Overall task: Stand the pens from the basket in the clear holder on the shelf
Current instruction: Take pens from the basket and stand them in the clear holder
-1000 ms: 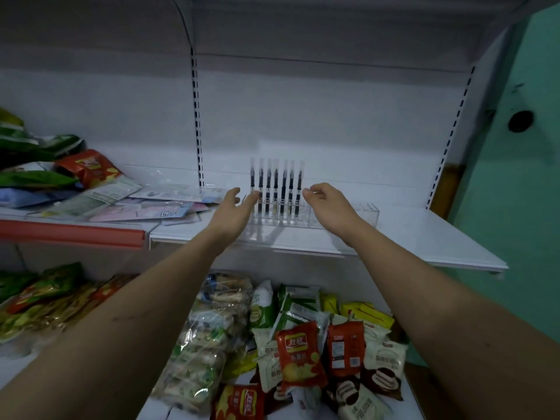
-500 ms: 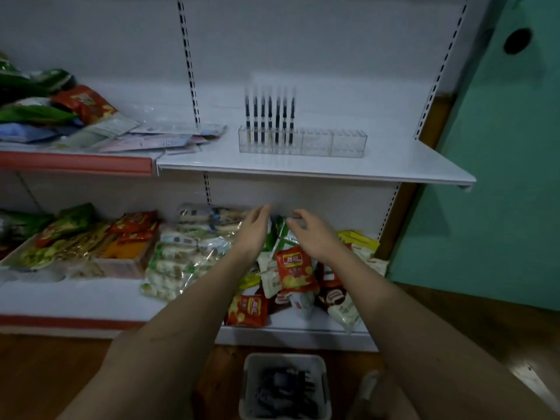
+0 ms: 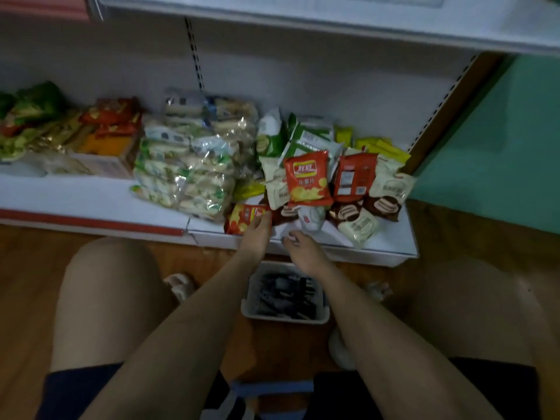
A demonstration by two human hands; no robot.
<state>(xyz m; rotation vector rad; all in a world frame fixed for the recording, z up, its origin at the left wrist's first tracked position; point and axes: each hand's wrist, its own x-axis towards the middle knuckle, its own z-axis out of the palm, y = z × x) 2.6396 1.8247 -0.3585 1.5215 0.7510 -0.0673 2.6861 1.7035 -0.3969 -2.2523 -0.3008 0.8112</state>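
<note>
basket (image 3: 285,318) on wood floor (image 3: 36,277), below snack shelf (image 3: 91,192); both hands' fingers loosely apart, empty.

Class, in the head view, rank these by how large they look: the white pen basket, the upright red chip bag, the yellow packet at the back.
1. White pen basket, though it lies nearer the camera.
2. Red chip bag.
3. Yellow packet.

A white plastic basket (image 3: 315,317) of dark pens (image 3: 281,294) sits on the wooden floor (image 3: 27,286) between 2 knees. Behind it, the white bottom shelf (image 3: 91,198) carries snack packets (image 3: 307,178).
</note>
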